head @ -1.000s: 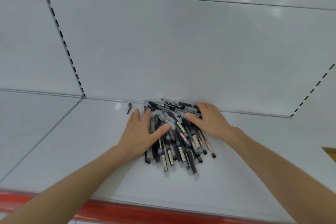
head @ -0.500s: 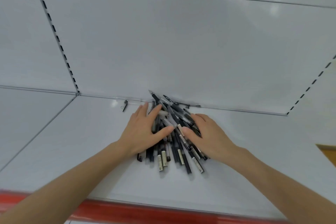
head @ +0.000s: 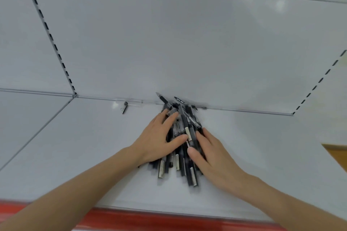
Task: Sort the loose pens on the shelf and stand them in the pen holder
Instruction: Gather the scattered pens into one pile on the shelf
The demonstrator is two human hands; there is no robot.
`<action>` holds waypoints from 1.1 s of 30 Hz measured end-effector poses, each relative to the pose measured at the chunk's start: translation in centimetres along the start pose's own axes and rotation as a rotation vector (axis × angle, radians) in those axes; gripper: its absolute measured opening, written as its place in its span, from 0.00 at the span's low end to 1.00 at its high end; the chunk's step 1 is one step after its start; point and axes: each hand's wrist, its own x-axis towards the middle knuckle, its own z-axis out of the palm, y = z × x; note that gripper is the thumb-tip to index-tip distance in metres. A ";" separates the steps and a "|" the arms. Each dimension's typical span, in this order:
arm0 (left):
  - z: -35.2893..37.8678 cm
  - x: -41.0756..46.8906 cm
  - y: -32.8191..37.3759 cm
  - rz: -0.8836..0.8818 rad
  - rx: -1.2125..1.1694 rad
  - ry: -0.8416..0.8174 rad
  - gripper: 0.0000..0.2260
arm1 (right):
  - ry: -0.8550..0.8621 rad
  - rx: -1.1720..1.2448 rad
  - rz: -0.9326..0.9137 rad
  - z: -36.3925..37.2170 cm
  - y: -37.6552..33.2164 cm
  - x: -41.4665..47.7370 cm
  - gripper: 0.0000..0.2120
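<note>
Labels (head: pixel 188 134) on pens (head: pixel 183 157) blurry, no legible txt

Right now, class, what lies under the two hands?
Dark pens lie heaped under the left hand and right hand, on the white shelf. The pens beneath the palms are hidden.

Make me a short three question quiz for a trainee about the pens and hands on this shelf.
1. True or false: the left hand and right hand press against the pen pile from opposite sides.
2. Where on the shelf is the small loose black piece? A) left of the pile B) right of the pile C) under a hand
3. Fill in: the shelf's front edge is coloured ____.
Key: 1 true; 2 A; 3 red.
</note>
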 end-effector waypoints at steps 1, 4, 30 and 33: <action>0.0 0.0 0.1 0.009 -0.011 0.000 0.34 | 0.007 0.025 -0.012 -0.3 -0.6 -0.4 0.32; -0.8 -0.2 0.0 -0.044 0.008 0.029 0.36 | 0.036 0.082 0.034 -2.3 -0.9 -0.4 0.20; -3.3 4.6 -5.8 -0.201 0.268 0.186 0.31 | 0.131 -0.137 0.159 -2.4 3.5 10.6 0.24; -3.3 5.0 -5.3 -0.187 0.263 0.179 0.40 | 0.134 -0.163 0.147 -2.6 3.4 10.8 0.24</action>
